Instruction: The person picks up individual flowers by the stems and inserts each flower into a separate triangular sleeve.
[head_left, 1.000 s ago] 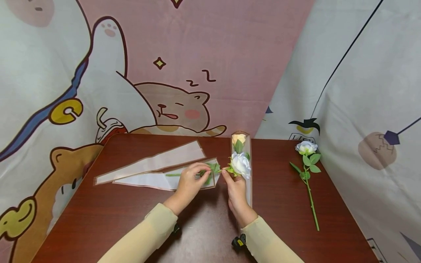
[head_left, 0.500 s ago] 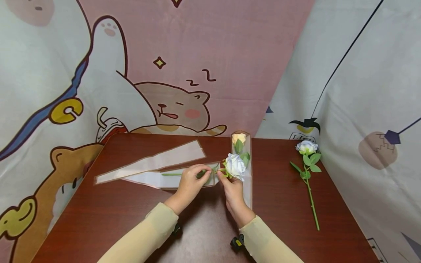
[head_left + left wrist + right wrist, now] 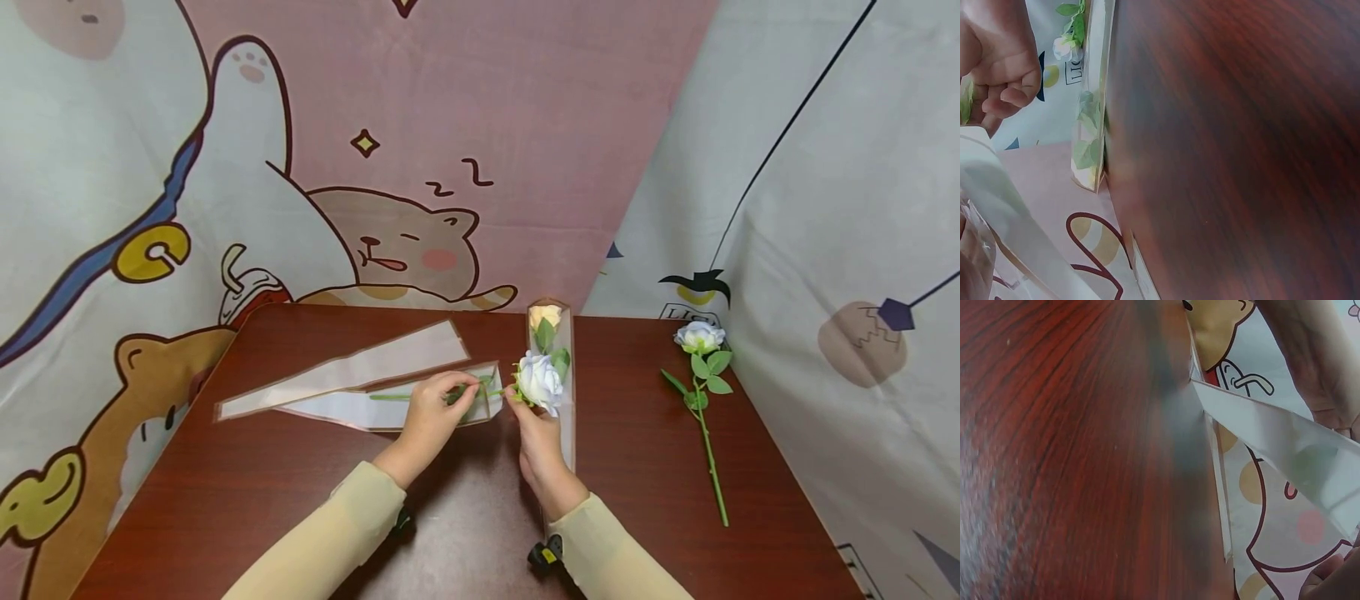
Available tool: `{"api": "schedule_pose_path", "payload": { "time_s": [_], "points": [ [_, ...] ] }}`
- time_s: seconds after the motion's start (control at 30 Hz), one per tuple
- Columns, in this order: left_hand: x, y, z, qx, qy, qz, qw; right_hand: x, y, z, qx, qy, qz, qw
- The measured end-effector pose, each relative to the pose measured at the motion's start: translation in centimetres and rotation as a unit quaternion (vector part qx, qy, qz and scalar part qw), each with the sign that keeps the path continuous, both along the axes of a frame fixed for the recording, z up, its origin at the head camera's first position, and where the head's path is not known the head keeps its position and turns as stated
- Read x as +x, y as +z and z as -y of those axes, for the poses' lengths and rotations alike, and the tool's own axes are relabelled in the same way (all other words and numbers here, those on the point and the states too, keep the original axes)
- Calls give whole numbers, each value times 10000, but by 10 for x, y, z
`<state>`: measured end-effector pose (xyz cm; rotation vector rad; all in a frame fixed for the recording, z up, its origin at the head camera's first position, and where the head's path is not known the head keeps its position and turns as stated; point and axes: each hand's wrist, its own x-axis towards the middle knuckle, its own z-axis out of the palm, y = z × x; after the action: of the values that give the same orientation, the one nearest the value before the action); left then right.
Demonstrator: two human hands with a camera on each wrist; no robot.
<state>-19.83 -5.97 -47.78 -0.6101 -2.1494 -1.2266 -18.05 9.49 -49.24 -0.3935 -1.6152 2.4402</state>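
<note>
In the head view, my right hand [image 3: 542, 450] pinches a pale blue-white artificial rose [image 3: 539, 382] just beneath its bloom. Its green stem points left and lies in a white-backed clear flower sleeve [image 3: 322, 408]. My left hand [image 3: 429, 417] pinches that sleeve near its mouth, around the leaves; the fingertips partly hide the stem there. The left wrist view has the raised sleeve [image 3: 1010, 206] between my hands, the right hand [image 3: 1007, 69] with fingers curled. In the right wrist view the sleeve [image 3: 1285, 440] slants across, the rose's bloom out of sight.
Another flat sleeve [image 3: 360, 362] lies behind the held one. A sleeved cream rose [image 3: 544, 316] lies upright in the view, behind the held bloom. A second blue-white rose [image 3: 700, 337] lies unwrapped at the right of the brown table [image 3: 637, 467]. Printed cloth [image 3: 525, 125] hangs behind.
The rose and right hand moved left toward the sleeve, then slightly back right. The leaves show less outside the sleeve than a second ago. The left hand has hardly moved.
</note>
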Motion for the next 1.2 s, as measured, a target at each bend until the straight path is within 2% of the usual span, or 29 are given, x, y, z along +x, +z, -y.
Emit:
{"api": "schedule_pose_path", "payload": {
  "time_s": [0.53, 0.8, 0.9, 1.03, 1.2],
  "points": [
    [2, -1, -4, 68, -97, 83, 9999, 2, 1, 7, 287, 53, -286, 9992],
    [0, 0, -2, 219, -2, 65, 9997, 3, 1, 0, 1033, 385, -291, 9935],
    [-2, 1, -1, 308, 58, 44, 9995, 4, 3, -5, 1449, 712, -362, 9862],
    [-2, 3, 1, 402, 127, 54, 9991, 3, 7, -15, 2201, 1070, -643, 9674],
    [-4, 4, 1, 513, 180, 31, 9985, 6, 15, -27, 3201, 947, -749, 9397]
  ]
}}
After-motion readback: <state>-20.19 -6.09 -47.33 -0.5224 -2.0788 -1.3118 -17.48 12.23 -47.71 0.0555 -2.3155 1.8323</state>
